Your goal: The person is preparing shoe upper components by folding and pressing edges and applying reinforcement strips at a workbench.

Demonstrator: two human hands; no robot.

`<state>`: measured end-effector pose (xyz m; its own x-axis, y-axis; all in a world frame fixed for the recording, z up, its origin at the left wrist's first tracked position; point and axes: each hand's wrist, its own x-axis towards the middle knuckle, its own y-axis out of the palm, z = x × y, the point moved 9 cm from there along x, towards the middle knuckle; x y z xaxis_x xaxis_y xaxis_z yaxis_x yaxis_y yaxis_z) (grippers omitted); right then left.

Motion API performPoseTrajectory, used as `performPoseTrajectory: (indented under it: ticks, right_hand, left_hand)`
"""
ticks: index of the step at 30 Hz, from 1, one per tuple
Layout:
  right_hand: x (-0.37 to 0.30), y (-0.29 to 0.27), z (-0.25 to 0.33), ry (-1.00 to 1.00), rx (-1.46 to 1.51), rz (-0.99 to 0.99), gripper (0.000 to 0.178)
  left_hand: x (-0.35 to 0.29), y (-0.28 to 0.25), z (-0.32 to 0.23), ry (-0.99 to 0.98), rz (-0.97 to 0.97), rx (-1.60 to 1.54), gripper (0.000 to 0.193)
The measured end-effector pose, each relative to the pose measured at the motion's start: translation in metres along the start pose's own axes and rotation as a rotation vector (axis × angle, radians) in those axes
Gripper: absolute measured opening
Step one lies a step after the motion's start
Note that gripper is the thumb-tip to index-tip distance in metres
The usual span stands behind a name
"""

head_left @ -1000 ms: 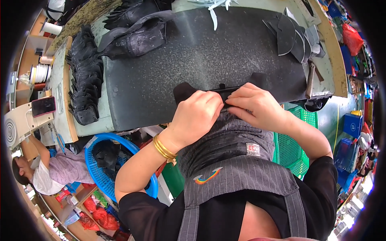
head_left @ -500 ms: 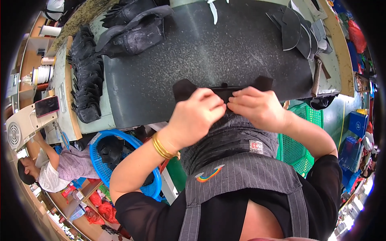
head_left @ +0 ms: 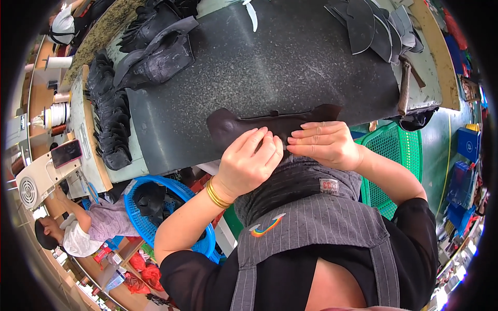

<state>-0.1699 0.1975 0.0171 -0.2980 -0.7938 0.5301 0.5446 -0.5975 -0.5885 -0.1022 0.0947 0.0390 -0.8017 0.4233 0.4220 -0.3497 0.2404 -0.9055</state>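
Note:
A dark brown-black cut piece, leather-like, (head_left: 275, 123) lies at the near edge of the black work mat (head_left: 249, 67), its two wide ends spread left and right. My left hand (head_left: 251, 160) is closed on the piece's near edge, fingers bent and thumb hidden. Close beside it, my right hand (head_left: 324, 144) pinches the same edge with fingers held together. The fingertips of both hands almost meet at the middle. What lies under the fingertips is hidden.
Stacked black pieces (head_left: 110, 114) line the left side, with a larger shaped black piece (head_left: 161, 57) beyond. Flat black pieces (head_left: 363, 26) and a hammer (head_left: 404, 88) lie at right. A blue basket (head_left: 137, 217) and green basket (head_left: 397, 150) flank me. Someone (head_left: 78, 228) sits at left.
Both hands have drawn slightly toward me, uncovering more of the dark piece, which lies flatter on the mat. The whole view has tilted a little.

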Motion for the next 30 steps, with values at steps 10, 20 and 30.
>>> performPoseTrajectory:
  ticks: [10, 20, 30]
  right_hand:
    - [0.029, 0.015, 0.019, 0.01, -0.301, 0.22, 0.044]
    - [0.035, 0.018, 0.012, -0.066, -0.321, 0.183, 0.032]
    - [0.016, 0.006, 0.02, -0.097, -0.339, 0.133, 0.037]
  left_hand:
    - [-0.013, -0.007, 0.027, -0.399, -0.081, -0.287, 0.026]
    - [-0.029, 0.01, 0.057, -0.463, -0.118, -0.651, 0.026]
    - [-0.005, -0.008, 0.004, -0.195, -0.038, -0.251, 0.026]
